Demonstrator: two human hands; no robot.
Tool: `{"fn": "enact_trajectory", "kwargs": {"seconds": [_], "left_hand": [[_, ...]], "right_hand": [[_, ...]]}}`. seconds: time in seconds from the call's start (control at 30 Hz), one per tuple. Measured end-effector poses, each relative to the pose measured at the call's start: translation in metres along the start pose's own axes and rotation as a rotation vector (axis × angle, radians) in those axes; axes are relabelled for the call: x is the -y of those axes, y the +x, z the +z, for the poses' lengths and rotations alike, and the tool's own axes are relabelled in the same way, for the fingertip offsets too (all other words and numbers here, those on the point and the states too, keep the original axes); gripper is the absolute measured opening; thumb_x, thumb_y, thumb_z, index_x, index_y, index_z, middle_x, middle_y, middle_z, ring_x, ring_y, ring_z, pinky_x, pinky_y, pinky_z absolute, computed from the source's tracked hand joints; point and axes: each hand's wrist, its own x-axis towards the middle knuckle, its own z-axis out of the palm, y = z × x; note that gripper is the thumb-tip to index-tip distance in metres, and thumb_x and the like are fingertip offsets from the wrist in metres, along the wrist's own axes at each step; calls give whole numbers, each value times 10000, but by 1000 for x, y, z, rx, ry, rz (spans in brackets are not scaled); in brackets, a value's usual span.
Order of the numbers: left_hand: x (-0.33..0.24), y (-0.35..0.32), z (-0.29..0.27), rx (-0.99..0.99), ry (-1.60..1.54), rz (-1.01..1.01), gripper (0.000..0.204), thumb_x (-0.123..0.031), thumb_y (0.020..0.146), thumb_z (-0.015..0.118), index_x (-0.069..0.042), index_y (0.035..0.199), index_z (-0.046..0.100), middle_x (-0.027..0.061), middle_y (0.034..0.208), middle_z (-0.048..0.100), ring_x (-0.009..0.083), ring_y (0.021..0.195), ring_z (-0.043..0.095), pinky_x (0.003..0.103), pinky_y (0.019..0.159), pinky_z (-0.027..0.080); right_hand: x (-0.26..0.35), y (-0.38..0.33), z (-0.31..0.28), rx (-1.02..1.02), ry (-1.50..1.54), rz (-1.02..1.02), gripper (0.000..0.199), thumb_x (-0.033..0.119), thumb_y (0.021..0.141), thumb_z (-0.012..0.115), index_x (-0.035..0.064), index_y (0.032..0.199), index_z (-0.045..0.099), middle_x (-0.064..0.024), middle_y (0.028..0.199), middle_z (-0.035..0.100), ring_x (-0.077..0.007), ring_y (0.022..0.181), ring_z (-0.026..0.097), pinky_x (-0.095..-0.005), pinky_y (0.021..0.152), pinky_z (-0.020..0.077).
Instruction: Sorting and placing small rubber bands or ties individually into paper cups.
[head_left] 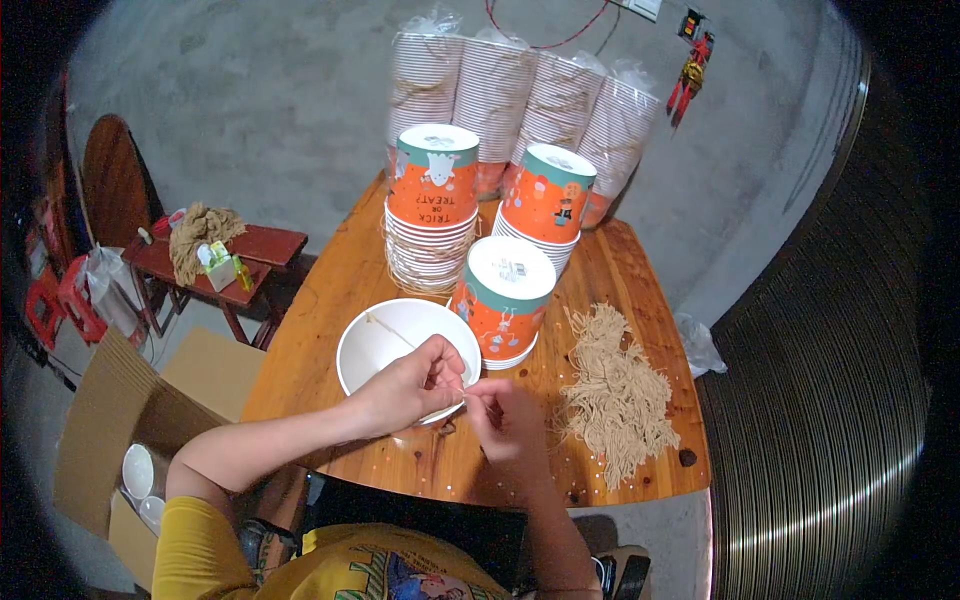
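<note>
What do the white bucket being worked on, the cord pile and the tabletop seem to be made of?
White bucket: looks like coated paper, matte white inside, like the printed orange ones stacked beside it. Cord pile: tan twisted fibre or paper twine, frayed, dull strands. Tabletop: wood, orange-brown with visible grain and a glossy varnish. Both hands, left hand and right hand, pinch one cord strand.
</note>
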Motion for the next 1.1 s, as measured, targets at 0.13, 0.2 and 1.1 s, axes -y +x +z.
{"fn": "enact_trajectory", "kwargs": {"seconds": [0.13,0.2,1.1], "left_hand": [[-5,-2,1,24,76,-8,254,-64,869,604,-34,1041,419,1,797,503,69,758,501,222,690,439],[-6,-3,2,63,128,1,261,-94,877,594,-37,1059,417,18,791,525,91,753,525,248,688,451],[0,-4,-2,-103,327,27,91,-105,800,572,-16,803,552,103,758,589,215,696,594,328,662,472]], "right_hand": [[-1,0,1,-27,-99,-47,87,7,833,594,53,905,575,17,644,481,-43,568,442,-214,503,360],[2,1,1,-39,-113,-67,84,8,836,596,56,898,568,10,627,481,-46,549,438,-210,491,353],[-8,-6,-2,6,-227,-20,73,0,782,591,41,833,558,-36,648,513,-129,554,496,-276,508,398]]}}
